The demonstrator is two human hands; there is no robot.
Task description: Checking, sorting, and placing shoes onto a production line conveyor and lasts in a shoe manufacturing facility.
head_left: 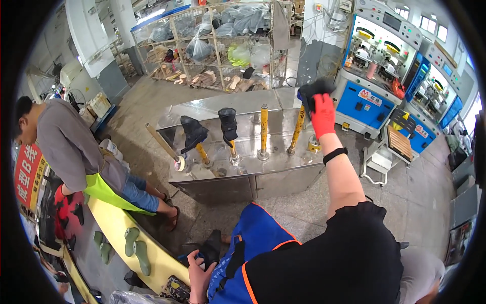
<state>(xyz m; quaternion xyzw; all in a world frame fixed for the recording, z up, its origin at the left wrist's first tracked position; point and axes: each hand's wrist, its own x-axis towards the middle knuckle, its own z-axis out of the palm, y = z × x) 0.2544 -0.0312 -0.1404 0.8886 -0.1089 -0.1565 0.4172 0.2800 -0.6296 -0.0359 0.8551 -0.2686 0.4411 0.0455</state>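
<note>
My right hand (324,112), in a red glove, grips a dark boot upper (307,96), smeared by motion, at the top of the rightmost yellow post (296,131). Low in the view, my bare left hand (200,277) is closed round a black boot upper (211,247), partly hidden by the fingers and my blue apron. Two more black boot uppers, one on the left (192,134) and another beside it (228,123), sit on posts of the metal bench (228,172). Between them and my right hand stands a bare yellow post (264,133).
A wooden-looking stick (163,144) leans at the bench's left end. On the left, a co-worker (81,137) stands by a yellow-edged table with green shoe lasts (142,257). Wire cages (220,45) stand behind; blue-and-white machines (368,99) and a cart (387,152) are at right.
</note>
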